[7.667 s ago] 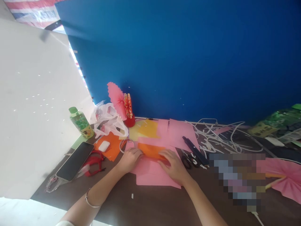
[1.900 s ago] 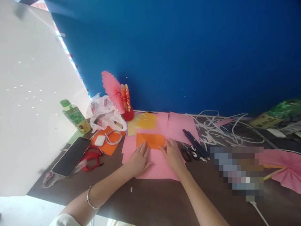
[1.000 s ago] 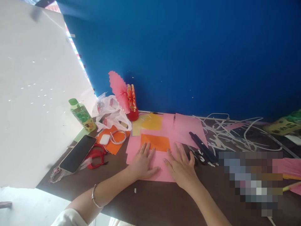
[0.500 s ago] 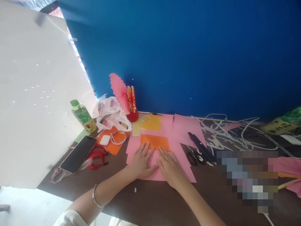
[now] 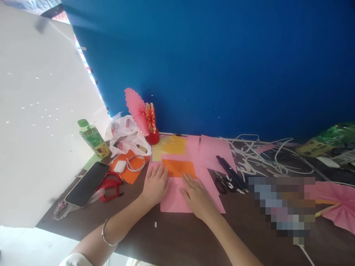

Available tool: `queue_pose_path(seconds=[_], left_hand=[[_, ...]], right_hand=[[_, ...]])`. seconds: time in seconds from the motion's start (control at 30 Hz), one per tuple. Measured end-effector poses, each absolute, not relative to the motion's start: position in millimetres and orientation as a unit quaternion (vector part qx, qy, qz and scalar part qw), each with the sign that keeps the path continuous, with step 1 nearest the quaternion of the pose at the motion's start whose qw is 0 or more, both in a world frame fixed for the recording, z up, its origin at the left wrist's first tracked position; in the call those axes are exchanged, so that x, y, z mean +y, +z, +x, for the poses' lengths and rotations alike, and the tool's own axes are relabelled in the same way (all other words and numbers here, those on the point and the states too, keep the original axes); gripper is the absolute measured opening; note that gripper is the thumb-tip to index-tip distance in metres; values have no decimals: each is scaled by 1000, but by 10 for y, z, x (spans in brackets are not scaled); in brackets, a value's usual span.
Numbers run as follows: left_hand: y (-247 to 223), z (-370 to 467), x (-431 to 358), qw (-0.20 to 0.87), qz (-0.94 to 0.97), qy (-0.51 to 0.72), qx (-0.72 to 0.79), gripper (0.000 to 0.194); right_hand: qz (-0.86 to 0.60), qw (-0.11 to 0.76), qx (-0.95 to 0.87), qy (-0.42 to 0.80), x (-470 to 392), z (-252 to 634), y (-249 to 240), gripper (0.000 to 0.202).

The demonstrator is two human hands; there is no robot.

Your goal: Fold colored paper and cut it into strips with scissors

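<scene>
A small orange sheet of paper (image 5: 179,168) lies on top of large pink paper sheets (image 5: 177,201) at the middle of the desk. My left hand (image 5: 155,184) rests flat on the pink paper at the orange sheet's left corner, fingers stretched out. My right hand (image 5: 196,194) lies flat too, its fingertips touching the orange sheet's near right edge. Neither hand grips anything. Yellow paper (image 5: 176,145) lies just behind the orange sheet. Scissors (image 5: 224,184) and a dark, long object (image 5: 231,171) are to the right of the pink paper.
On the left are a green-capped bottle (image 5: 93,138), a phone (image 5: 87,184), a red strap (image 5: 111,186), a white case (image 5: 119,166) and plastic bags (image 5: 130,142). A pink paper fan (image 5: 136,111) stands at the back. White cables (image 5: 266,157) tangle at the right.
My left hand has slid left, off most of the orange sheet to its corner. My right hand stays at the sheet's near right edge. The view has shifted slightly.
</scene>
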State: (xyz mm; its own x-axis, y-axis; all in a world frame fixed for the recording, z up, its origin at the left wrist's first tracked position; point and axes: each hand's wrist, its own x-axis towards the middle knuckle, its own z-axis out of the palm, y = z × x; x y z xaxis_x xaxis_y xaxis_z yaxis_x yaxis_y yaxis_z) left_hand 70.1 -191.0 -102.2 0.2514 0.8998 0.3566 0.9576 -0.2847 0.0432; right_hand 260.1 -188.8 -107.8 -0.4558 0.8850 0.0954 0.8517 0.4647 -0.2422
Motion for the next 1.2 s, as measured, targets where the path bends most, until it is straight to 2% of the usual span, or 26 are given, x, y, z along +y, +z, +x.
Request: queue_pose_path(seconds=[0.2, 0.4, 0.6, 0.87, 0.97, 1.07, 1.2], left_hand=[[-1093, 607, -1763, -7, -810, -228, -541, 21], [-1136, 558, -1654, -109, -755, -333, -554, 6], [-1088, 598, -1694, -199, -698, -415, -548, 11], [-1005, 628, -1697, -386, -540, -569, -485, 9], [-1002, 641, -1694, -446, -477, -600, -462, 20], [-976, 652, -1697, -512, -435, -607, -425, 30], [-951, 653, -1688, -560, -397, -617, -385, 31]], right_hand=[[-483, 186, -855, 24, -1828, 2659, -1076, 36], [-555, 301, -775, 9, -1656, 2791, -1211, 22], [-553, 348, -751, 95, -1595, 2850, -1198, 20], [-509, 513, -661, 203, -1679, 2761, -1017, 16], [-526, 569, -571, 271, -1684, 2761, -1007, 18], [-543, 587, -492, 344, -1645, 2793, -1072, 24], [-531, 606, -426, 412, -1577, 2832, -1209, 29]])
